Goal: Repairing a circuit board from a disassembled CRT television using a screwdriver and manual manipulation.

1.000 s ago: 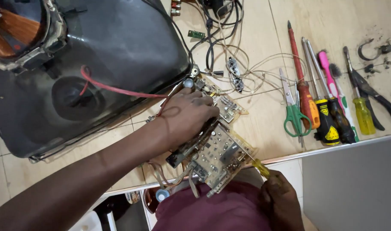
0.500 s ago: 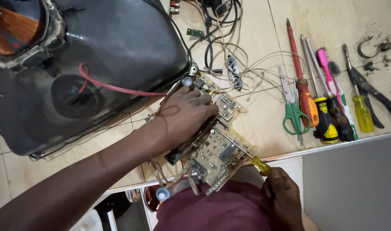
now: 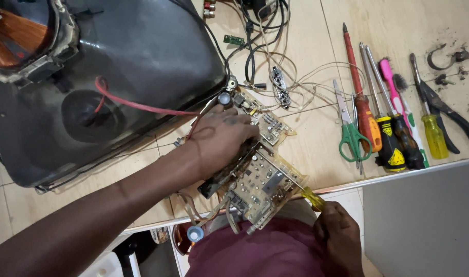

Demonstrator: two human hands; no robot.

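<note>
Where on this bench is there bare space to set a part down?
Bare wood lies between the circuit board and the green-handled scissors, and at the top between the wire tangle and the red screwdriver. The tool row and the space around the picture tube are crowded.

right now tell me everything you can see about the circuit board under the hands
The circuit board is a tan, yellowed panel, studded with small components and trailing thin wires. It is tilted, overhanging the near edge of the wooden table, beside the dark picture tube. The left hand presses flat on its upper part. The right hand holds a yellow-handled screwdriver whose tip reaches its lower right edge.
</note>
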